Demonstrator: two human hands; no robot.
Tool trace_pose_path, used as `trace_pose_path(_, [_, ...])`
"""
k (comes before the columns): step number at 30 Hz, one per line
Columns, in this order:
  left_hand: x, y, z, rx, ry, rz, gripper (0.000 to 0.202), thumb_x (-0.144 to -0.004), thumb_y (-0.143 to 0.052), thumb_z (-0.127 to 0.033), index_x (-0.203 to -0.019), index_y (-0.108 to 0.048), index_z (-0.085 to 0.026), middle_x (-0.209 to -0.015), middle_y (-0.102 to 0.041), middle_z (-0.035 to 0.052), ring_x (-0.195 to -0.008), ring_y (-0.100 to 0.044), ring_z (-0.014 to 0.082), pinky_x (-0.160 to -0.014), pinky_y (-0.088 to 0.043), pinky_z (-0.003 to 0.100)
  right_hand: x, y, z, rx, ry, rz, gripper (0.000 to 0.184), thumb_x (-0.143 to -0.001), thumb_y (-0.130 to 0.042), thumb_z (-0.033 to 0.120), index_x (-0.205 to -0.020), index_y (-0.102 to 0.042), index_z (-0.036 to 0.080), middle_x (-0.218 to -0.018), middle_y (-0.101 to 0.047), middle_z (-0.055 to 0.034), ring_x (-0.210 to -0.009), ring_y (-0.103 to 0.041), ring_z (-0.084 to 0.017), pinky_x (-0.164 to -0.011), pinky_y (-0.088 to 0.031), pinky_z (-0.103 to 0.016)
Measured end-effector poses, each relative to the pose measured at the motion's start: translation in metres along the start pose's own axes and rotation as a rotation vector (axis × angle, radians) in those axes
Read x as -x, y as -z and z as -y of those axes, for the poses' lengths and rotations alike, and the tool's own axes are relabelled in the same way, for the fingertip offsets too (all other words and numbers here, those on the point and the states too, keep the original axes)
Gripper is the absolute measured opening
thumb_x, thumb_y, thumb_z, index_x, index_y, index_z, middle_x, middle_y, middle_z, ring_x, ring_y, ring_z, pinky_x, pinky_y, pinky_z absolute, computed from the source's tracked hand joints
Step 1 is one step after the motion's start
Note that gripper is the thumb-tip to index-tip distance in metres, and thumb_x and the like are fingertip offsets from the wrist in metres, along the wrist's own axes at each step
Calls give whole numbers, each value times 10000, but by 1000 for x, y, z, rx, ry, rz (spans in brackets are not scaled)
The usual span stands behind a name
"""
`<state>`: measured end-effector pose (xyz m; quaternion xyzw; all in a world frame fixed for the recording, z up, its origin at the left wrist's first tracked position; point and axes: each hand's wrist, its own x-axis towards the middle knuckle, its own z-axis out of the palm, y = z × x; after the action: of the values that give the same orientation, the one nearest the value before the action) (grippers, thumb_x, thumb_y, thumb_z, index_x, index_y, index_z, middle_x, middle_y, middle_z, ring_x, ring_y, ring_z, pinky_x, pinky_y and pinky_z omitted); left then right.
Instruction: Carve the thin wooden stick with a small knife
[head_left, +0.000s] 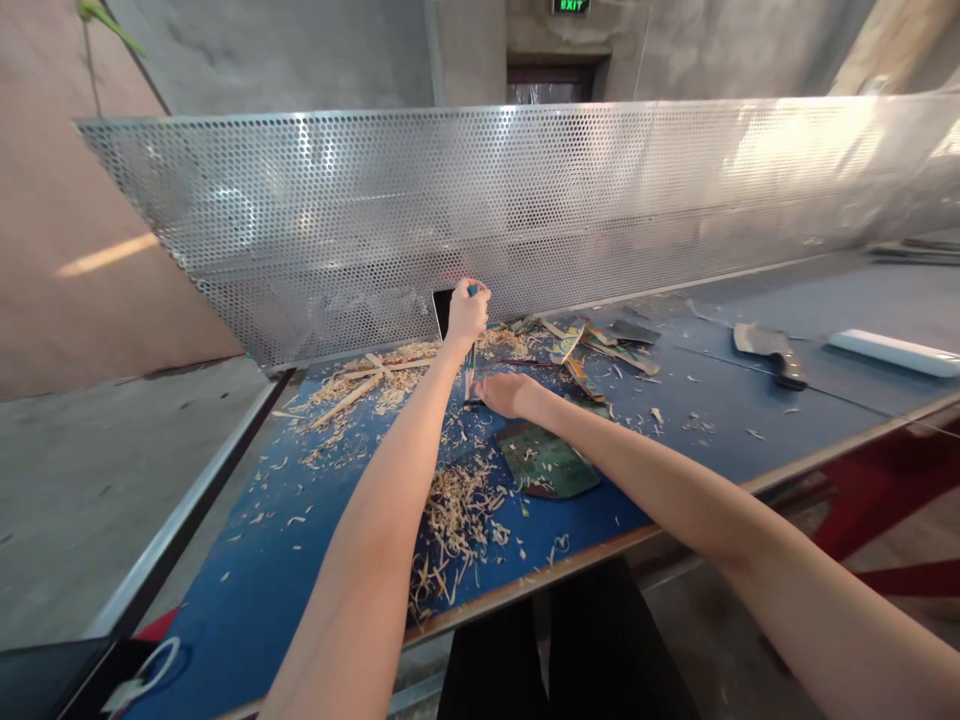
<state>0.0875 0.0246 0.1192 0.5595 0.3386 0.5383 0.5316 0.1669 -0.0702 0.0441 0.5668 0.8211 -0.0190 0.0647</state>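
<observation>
**benchlurker:** What's where in this shot? Go left to right.

**me:** Left of centre on the blue table [247,590] there are some pale wood strips [358,386] crossed in a mess of shavings [454,520]. My left hand [466,315] is up at frame centre, fingers wrapped tight round a teal-handled tool [472,290] that stands upright, tip down on the table. A dark phone [442,308] leans on the perforated metal screen [315,230] right behind it.

**benchlurker:** And the other hand?

**me:** My right hand [510,393] is just below, resting at the tool's lower end. I can't tell if those fingers are pinching anything. A dark green slab [547,462] lies just right of it, with scraps [592,345] above. Far right there's a cleaver [769,347] and a white bar [892,352].
</observation>
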Motion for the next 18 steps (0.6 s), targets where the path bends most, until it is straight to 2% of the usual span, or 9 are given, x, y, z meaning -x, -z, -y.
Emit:
trace_pose_path(5, [3, 6, -4, -13, -21, 12, 243, -940, -640, -136, -953, -433, -263, -594, -289, -117, -420, -240, 57, -470, -140, 191, 3, 1, -13, -71, 32, -13, 522, -1196, -307, 389, -1397, -730, 157, -1307, -813, -203, -1183, -787, -319, -963, -580, -412])
trace_pose_path(7, [2, 9, -5, -2, -12, 11, 251, -935, -642, -134, -945, -427, -263, -592, -278, -120, -418, -231, 54, -472, -140, 190, 5, 2, -22, -139, 96, -34, 518, -1191, -353, 475, -1355, -743, 175, -1269, -825, -169, -1138, -789, -309, -944, -573, -389])
trace_pose_path(9, [1, 12, -5, 10, 0, 4, 258, -932, -647, -137, -941, -422, -263, -591, -267, -123, -416, -224, 53, -475, -141, 190, 7, 2, -29, -187, 172, -55, 467, -1161, -470, 521, -1316, -755, 185, -1213, -836, -147, -1079, -789, -302, -922, -564, -374])
trace_pose_path(11, [0, 14, -6, 16, 9, 0, 265, -931, -656, -147, -940, -419, -265, -589, -257, -127, -415, -218, 52, -475, -144, 191, 10, 1, -33, -168, 234, -73, 397, -1145, -536, 475, -1273, -773, 182, -1195, -840, -140, -1081, -782, -295, -935, -551, -363])
trace_pose_path(13, [-1, 17, -6, 19, 9, -2, 279, -927, -674, -160, -942, -417, -267, -587, -253, -131, -416, -212, 53, -474, -146, 191, 13, -1, -32, -91, 256, -105, 384, -1158, -513, 416, -1243, -791, 164, -1217, -836, -158, -1133, -770, -300, -978, -532, -370])
trace_pose_path(15, [-1, 19, -5, 27, 9, 2, 289, -922, -688, -171, -946, -417, -270, -584, -248, -134, -416, -205, 55, -471, -145, 192, 17, -6, -27, 2, 225, -157, 426, -1175, -465, 400, -1251, -798, 145, -1225, -831, -187, -1156, -767, -312, -999, -519, -388])
trace_pose_path(18, [-2, 21, -4, 47, 18, 17, 278, -927, -686, -185, -954, -423, -272, -569, -228, -137, -413, -193, 59, -467, -132, 195, 23, -14, -19, 104, 166, -206, 479, -1187, -419, 418, -1310, -774, 120, -1188, -828, -219, -1087, -786, -319, -936, -526, -392])
